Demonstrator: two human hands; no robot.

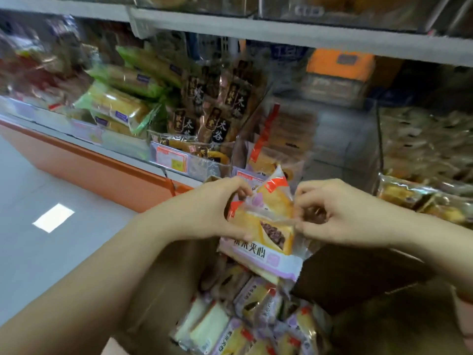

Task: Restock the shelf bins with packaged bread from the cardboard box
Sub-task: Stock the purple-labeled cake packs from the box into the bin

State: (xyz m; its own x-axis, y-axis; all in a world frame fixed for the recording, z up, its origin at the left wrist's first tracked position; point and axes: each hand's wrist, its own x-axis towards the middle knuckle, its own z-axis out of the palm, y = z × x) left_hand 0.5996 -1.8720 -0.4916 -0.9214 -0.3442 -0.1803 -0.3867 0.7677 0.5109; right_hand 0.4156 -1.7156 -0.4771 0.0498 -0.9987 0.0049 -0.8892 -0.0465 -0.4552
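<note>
Head camera view of a shop aisle: a person stands over an open cardboard box (158, 290) and lifts what look like two bread packets (266, 226) out of it, holding them just above the box and just in front of the lower shelf; the left hand (217, 208) grips the packets' left edge with the fingers curled over the top and the thumb underneath, while the right hand (340, 213) pinches the clear wrapper at the right edge between thumb and fingertips; directly behind the hands, a clear shelf bin (281, 139) already holds a stack of packets with the same red corner, which suggests this is where the load is bound, though blur makes it hard to tell how full the bin is; to its left sit a bin of dark-labelled packets (217, 103) and a bin of green-wrapped cakes (120, 98), both looking well stocked, with a price tag (171, 160) on the shelf front; the restocking appears to be under way rather than near its end, since the packets in hand have not yet reached any bin and many more packets (256, 316) lie loose in the bottom of the box, waiting to be carried up
</note>
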